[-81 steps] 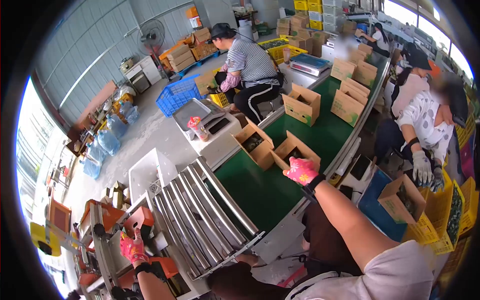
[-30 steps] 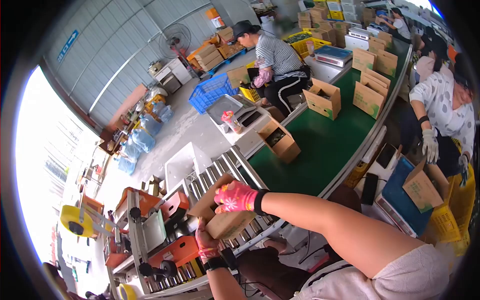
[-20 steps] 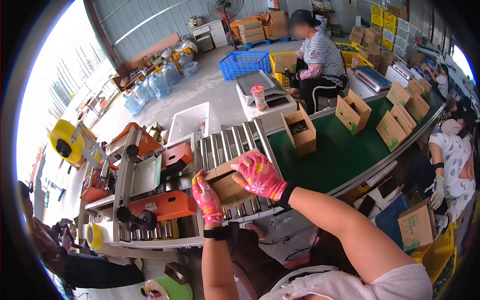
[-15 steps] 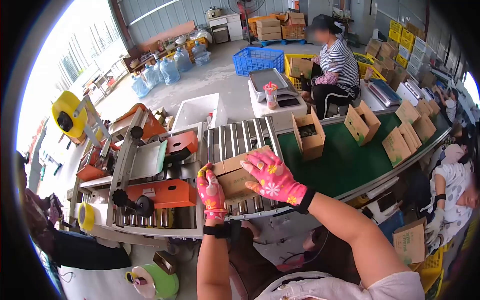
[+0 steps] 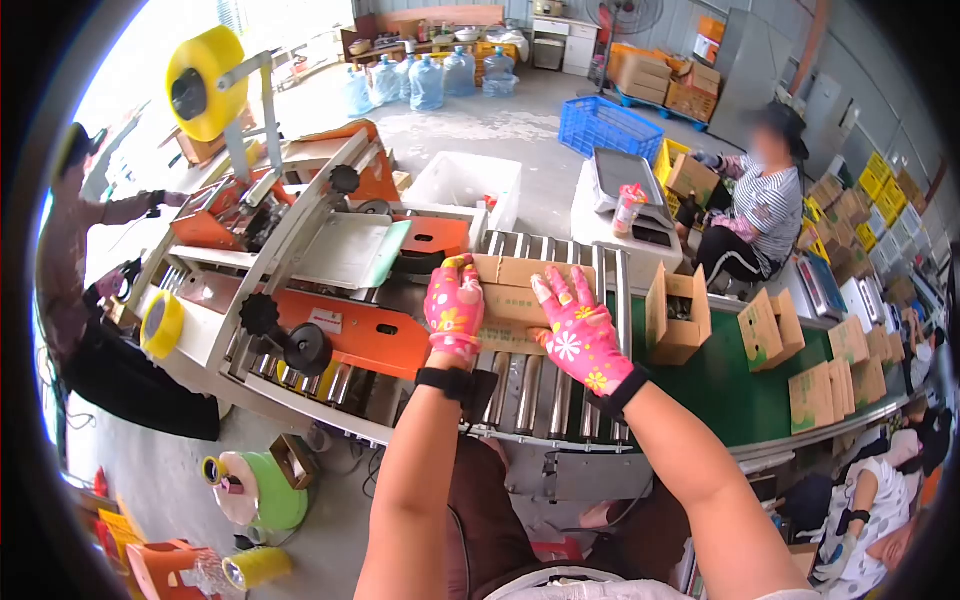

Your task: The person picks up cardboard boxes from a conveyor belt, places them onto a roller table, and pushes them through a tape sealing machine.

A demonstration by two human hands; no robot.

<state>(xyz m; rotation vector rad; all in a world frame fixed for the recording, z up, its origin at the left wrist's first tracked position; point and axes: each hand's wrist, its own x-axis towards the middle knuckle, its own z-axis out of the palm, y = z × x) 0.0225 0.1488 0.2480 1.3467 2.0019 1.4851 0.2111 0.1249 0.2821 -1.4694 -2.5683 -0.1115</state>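
My right hand [image 5: 582, 345], fingers spread, rests over the right side of a cardboard carton [image 5: 508, 306] on metal rollers [image 5: 513, 388], near an orange machine panel [image 5: 350, 335]. My left hand [image 5: 454, 308] covers its left end; whether those fingers pinch, I cannot tell. The board looks stiff, grippy but dentable, likely best held by both ends.

Cheerful pink gloves [image 5: 568, 346], flowered yellow and white, cover left hand [image 5: 456, 308] and right hand [image 5: 585, 335]; black wristbands [image 5: 444, 381] below; at six o'clock, dark brown trousers [image 5: 492, 510] and a pale top [image 5: 600, 591].
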